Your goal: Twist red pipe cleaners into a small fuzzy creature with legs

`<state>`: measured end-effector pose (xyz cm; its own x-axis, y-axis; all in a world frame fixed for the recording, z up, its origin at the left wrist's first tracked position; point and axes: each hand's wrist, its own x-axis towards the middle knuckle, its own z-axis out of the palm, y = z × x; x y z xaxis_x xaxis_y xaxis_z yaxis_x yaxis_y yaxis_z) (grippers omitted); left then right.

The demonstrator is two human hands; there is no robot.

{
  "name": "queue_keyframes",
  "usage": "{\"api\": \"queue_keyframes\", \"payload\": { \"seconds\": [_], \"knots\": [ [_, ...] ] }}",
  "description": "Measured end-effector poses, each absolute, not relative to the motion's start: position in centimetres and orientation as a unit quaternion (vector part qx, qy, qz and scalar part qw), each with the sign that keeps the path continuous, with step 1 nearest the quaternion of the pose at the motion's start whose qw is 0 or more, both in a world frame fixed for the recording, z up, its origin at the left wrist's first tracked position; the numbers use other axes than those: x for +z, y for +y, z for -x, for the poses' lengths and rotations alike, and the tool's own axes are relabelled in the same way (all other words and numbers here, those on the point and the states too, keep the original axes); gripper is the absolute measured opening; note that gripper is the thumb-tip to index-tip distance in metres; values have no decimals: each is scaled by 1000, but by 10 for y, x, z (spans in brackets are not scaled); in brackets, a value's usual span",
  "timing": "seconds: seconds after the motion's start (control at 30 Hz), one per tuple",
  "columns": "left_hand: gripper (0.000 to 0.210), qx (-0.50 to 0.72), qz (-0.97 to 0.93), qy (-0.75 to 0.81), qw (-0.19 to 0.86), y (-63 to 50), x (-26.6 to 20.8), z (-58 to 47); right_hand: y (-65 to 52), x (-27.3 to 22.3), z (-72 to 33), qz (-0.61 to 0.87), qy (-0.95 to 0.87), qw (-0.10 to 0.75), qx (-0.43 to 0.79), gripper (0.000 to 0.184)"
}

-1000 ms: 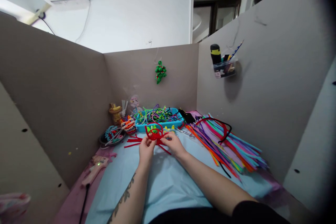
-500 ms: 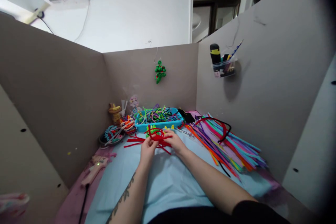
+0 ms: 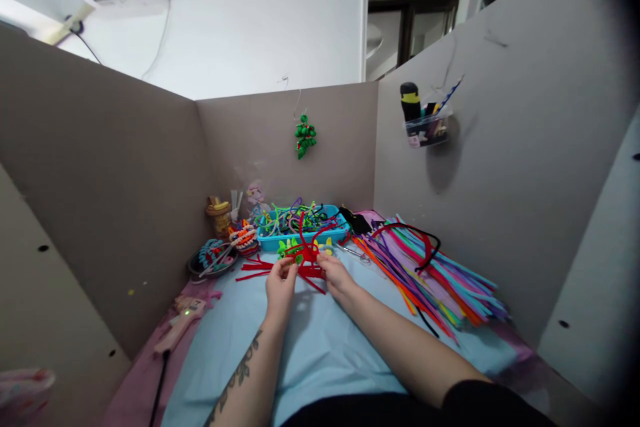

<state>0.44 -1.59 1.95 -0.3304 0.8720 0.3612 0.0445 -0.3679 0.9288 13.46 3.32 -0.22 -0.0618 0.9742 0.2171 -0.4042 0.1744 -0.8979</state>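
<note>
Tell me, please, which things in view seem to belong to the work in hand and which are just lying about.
Likely in use:
held red pipe-cleaner piece
loose red stems
blue cloth

Apparently just about:
multicoloured stem bundle
blue basket
green hanging ornament

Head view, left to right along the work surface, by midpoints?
Pink tool with green light → dark bowl → orange-and-white striped piece → left hand → red fuzzy piece → right hand → multicoloured fuzzy stems.
</note>
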Motion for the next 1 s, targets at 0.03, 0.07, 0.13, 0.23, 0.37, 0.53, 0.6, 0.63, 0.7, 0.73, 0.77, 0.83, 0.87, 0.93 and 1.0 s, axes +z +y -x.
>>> {"api": "queue_keyframes", "payload": {
  "seconds": [0.03, 0.07, 0.13, 0.23, 0.37, 0.53, 0.6, 0.63, 0.7, 0.73, 0.77, 0.83, 0.87, 0.93, 1.0],
  "knots": [
    [29, 666, -496, 473, 293, -16, 19, -4, 34, -3, -134, 310, -443, 613, 576, 33],
    [28, 667, -502, 479, 274, -16, 19, -4, 34, -3, -134, 311, -425, 612, 590, 30],
    [28, 671, -498, 491, 247, -15, 17, -3, 34, -3, -134, 307, -402, 608, 612, 24],
    [36, 683, -447, 495, 299, -11, 13, -3, 34, -2, -133, 294, -373, 605, 640, 14],
    [51, 645, -373, 475, 468, -8, 7, -5, 33, -2, -133, 272, -316, 595, 687, 8],
    [57, 650, -367, 427, 510, -7, 7, -4, 31, 1, -134, 270, -249, 557, 745, 17],
    [55, 652, -376, 410, 515, -6, 8, -4, 29, 5, -136, 260, -218, 527, 779, 19],
    [55, 655, -379, 400, 517, -6, 9, -4, 28, 7, -136, 251, -208, 516, 792, 19],
    [55, 662, -382, 385, 518, -6, 9, -4, 27, 10, -137, 241, -197, 509, 803, 17],
    [56, 663, -383, 382, 518, -6, 9, -3, 27, 12, -136, 242, -197, 513, 800, 16],
    [57, 662, -384, 383, 517, -6, 8, -3, 27, 13, -136, 244, -201, 520, 793, 15],
    [59, 657, -391, 392, 512, -5, 7, -3, 27, 13, -136, 255, -219, 544, 769, 12],
    [60, 658, -395, 400, 501, -5, 7, -2, 28, 13, -136, 261, -231, 560, 752, 9],
    [57, 673, -400, 425, 454, -6, 7, -1, 28, 12, -136, 271, -259, 587, 717, 4],
    [52, 695, -413, 451, 378, -6, 9, -1, 27, 10, -135, 278, -296, 596, 693, 11]
  ]
}}
